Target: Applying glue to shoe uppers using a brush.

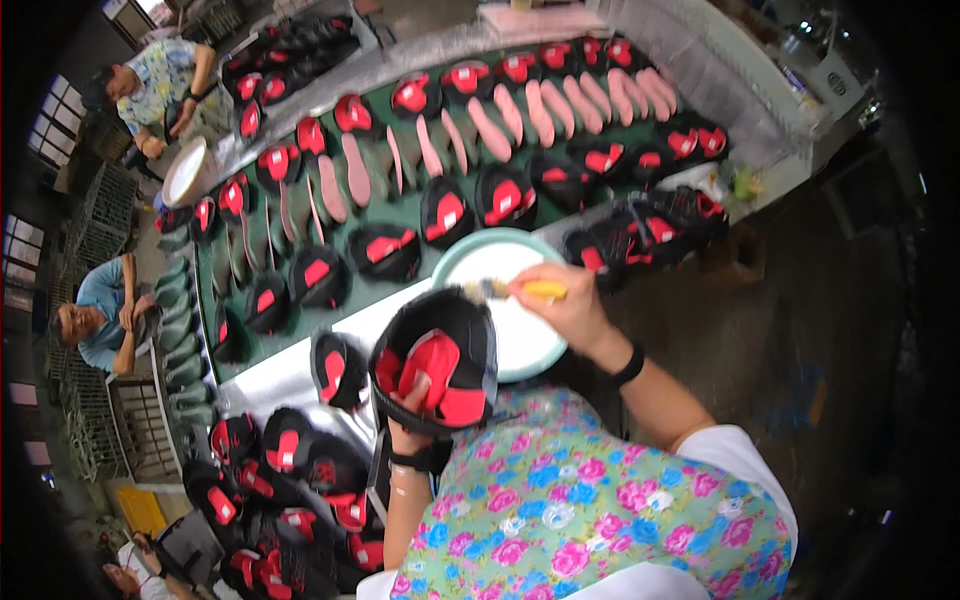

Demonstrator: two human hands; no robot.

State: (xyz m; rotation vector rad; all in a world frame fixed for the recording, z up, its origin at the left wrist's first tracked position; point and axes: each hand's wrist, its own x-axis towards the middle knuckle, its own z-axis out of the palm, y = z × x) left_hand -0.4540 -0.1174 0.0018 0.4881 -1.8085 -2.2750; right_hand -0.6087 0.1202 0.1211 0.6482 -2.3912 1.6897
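Observation:
My left hand is closed on the lower edge of a black shoe upper with a red lining. The upper's opening faces me, and my thumb presses inside it against the red part. In my right hand is a brush with a yellow handle. Its bristles are at the upper's top right edge; whether they touch it I cannot tell. Behind the brush and my right hand sits a round pale-green basin with white contents. Another black and red upper lies just left of the held one.
Rows of uppers and pink insoles lie along a green work surface. Piled uppers sit at lower left, more right of the basin. Co-workers are along the left side, near green shoe lasts.

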